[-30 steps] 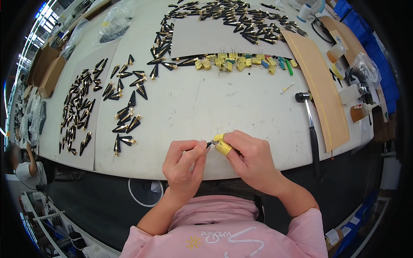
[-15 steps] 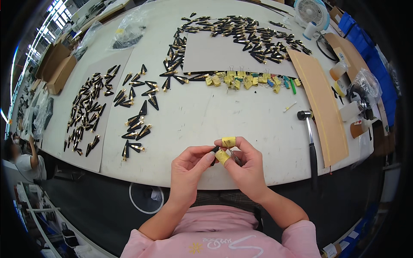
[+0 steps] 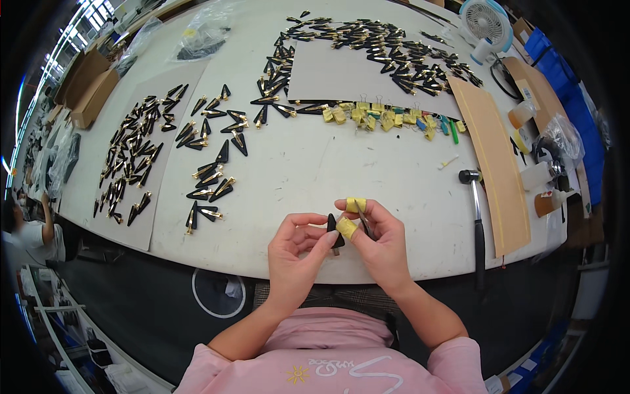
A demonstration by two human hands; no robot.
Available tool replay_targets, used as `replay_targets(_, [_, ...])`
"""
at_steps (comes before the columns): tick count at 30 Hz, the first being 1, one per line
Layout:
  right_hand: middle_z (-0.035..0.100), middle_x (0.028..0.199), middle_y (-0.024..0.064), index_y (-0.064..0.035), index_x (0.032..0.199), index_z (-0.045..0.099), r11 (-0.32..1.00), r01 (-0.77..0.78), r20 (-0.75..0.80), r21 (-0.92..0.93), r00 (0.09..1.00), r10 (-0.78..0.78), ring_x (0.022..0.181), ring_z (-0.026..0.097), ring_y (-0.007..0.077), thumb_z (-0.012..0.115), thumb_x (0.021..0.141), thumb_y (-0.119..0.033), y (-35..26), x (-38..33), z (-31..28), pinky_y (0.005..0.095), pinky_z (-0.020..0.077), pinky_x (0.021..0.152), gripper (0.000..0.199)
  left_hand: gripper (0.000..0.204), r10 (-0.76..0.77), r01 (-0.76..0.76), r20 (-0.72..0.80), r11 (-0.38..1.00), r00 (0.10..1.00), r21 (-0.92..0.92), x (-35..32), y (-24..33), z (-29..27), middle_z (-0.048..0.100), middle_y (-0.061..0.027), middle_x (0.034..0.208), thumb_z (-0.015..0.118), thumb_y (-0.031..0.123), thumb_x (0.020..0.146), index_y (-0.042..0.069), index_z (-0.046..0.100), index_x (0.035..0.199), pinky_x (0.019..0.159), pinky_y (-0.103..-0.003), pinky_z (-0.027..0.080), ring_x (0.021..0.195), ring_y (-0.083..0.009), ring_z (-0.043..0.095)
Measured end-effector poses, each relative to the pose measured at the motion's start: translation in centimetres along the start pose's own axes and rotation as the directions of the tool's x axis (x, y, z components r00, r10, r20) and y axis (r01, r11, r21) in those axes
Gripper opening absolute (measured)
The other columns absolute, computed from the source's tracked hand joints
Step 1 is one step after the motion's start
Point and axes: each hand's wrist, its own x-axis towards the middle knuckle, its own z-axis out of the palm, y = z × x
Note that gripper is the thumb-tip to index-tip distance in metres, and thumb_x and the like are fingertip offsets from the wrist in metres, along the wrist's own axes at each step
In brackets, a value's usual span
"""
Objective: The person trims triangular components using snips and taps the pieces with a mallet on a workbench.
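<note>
Both hands meet over the near edge of the white table [image 3: 315, 177]. My left hand [image 3: 295, 253] pinches a small black pointed hair clip [image 3: 335, 231] with a gold end. My right hand [image 3: 377, 240], with yellow tape wrapped on thumb and forefinger, touches the same clip and also holds a thin dark tool between its fingers. Several matching black and gold clips [image 3: 210, 177] lie in loose rows to the left of the hands.
A hammer [image 3: 476, 210] lies to the right beside a long wooden board [image 3: 492, 157]. Yellow binder clips [image 3: 374, 117] line the grey sheet [image 3: 348, 75] farther back. A small fan [image 3: 485, 20] stands at back right; cardboard boxes [image 3: 88, 85] at left. Another person sits far left.
The hands have come slightly nearer the table edge, and the black clip now stands upright between them. The view has shifted a little.
</note>
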Motion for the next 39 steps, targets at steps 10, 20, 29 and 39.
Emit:
replay_targets(10, [0.063,0.087,-0.0009,0.0008,0.100,0.063,0.999,-0.006,-0.113,-0.047,0.994,0.001,0.070,0.051,-0.0009,0.060,0.088,0.001,0.0,-1.4,0.8,0.0154,0.0370,0.057,0.012,0.028,0.188,-0.185,0.003,0.963,0.982,0.195,-0.9,-1.8,0.5,0.067,-0.0067,0.097,0.060,-0.002,0.089,0.000,0.063,0.117,0.076,-0.023,0.051,0.086,-0.0091,0.062])
replay_targets(20, [0.061,0.087,0.0007,0.0022,0.095,0.061,0.999,0.012,-0.124,-0.036,0.992,-0.016,0.075,0.053,0.0031,0.063,0.087,0.002,0.1,-0.9,1.8,0.0176,0.0431,0.065,0.009,0.031,0.150,-0.148,-0.003,0.976,0.989,0.162,-1.0,-0.7,-0.2,0.068,-0.0082,0.102,0.058,0.002,0.091,0.002,0.061,0.122,0.077,-0.024,0.050,0.085,-0.0096,0.061])
replay_targets(29, [0.061,0.084,0.0007,0.0013,0.091,0.063,0.996,-0.017,-0.088,-0.089,0.996,0.009,0.076,0.052,0.0044,0.063,0.087,-0.001,0.5,-0.6,1.7,0.0192,0.0420,0.067,0.005,0.031,0.149,-0.153,0.043,0.979,0.988,0.136,-0.6,-1.3,-1.0,0.066,-0.0039,0.093,0.059,0.004,0.091,0.002,0.060,0.122,0.069,-0.022,0.048,0.075,-0.0068,0.057])
replay_targets(39, [0.060,0.087,-0.0002,-0.0008,0.095,0.060,0.996,0.056,-0.068,-0.064,0.996,-0.060,0.079,0.053,0.0044,0.062,0.089,-0.002,0.5,-0.5,2.1,0.0197,0.0428,0.070,0.007,0.031,0.135,-0.136,0.046,0.990,0.990,0.035,-0.4,-1.5,-1.3,0.064,-0.0011,0.091,0.058,0.006,0.091,0.004,0.060,0.122,0.072,-0.022,0.048,0.077,-0.0060,0.056])
